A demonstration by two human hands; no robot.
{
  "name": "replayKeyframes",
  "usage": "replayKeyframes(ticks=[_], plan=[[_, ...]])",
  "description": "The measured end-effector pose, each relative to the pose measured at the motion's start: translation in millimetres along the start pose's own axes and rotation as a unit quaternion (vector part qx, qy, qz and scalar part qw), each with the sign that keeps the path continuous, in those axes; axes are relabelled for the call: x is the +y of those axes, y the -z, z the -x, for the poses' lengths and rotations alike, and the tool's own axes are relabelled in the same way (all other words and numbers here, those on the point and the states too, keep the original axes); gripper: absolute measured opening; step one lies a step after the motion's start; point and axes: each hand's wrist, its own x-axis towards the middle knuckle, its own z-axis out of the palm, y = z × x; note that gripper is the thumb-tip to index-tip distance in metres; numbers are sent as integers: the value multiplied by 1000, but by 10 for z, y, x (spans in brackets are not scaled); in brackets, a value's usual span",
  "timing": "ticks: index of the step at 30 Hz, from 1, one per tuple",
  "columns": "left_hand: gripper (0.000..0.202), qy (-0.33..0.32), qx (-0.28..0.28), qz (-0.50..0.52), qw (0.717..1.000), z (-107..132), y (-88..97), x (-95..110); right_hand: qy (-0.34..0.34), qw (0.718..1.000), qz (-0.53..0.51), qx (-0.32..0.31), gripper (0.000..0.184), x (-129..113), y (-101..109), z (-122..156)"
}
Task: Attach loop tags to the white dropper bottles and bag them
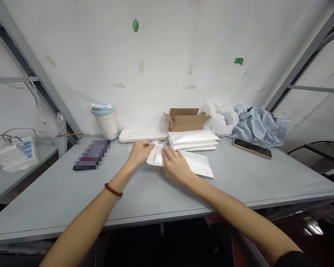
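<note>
A white bubble mailer (199,164) lies on the grey table under my hands, its bubbled end reaching out to the right. My left hand (140,151) pinches the mailer's left end, where a white flap shows, with thumb and fingertips. Across the mailer, close beside it, rests my right hand (175,163), its fingers bent together over the upper edge near the flap. My right thumb is hidden. Just behind my right hand sits a stack of white bubble mailers (193,138). More flat white envelopes (143,135) lie behind my left hand.
At the back stands an open cardboard box (187,122), beside a white plastic bag (221,118) and a crumpled blue cloth (260,126). A phone (252,148) lies at right. To the left are a lidded cup (105,122) and a dark, blurred flat object (92,155).
</note>
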Motion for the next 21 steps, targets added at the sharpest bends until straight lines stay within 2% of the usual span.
replayKeyframes(ticks=[6,13,21], plan=[[25,-20,4,-32,999,36,-35,-2,28,995,84,43,45,-115,-107,31],[23,-20,3,-44,999,52,-48,17,9,998,51,44,44,-139,-104,24],[21,-12,-21,-15,1000,93,-73,27,-2,996,73,47,40,-63,-8,1]])
